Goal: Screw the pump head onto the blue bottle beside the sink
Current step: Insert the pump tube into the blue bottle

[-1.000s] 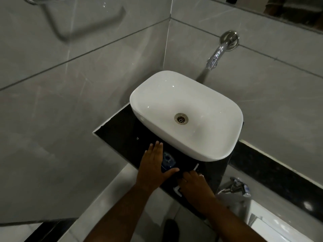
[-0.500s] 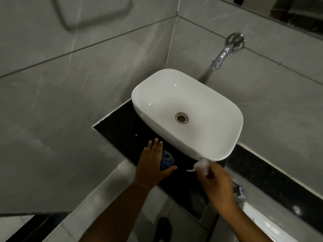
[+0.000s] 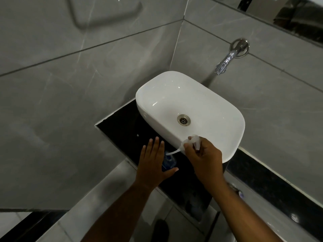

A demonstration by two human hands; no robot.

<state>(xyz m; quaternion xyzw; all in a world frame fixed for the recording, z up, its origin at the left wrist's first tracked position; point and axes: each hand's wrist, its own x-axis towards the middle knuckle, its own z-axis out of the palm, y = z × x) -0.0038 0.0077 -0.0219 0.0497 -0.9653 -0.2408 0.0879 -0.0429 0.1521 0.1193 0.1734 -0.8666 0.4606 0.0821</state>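
The blue bottle [image 3: 168,161] stands upright on the black counter [image 3: 122,130] just in front of the white sink [image 3: 190,112]. My left hand [image 3: 153,163] wraps its left side, thumb in front and fingers stretched out along it. A white pump head [image 3: 193,140] sits in my right hand [image 3: 203,158], over the sink's near rim and a little right of the bottle. The pump's thin white dip tube [image 3: 173,152] slants down to the left, its tip at the bottle's open mouth.
A chrome spout [image 3: 227,61] juts from the tiled wall behind the sink. Grey tiled walls close in on the left and back. A lower black ledge [image 3: 272,182] runs to the right, with a small chrome fitting [image 3: 238,192] beneath my right forearm.
My right hand lifted the pump head off the counter, carried it up by the sink rim and brought its tube tip to the bottle's mouth. My left hand has stayed on the bottle.
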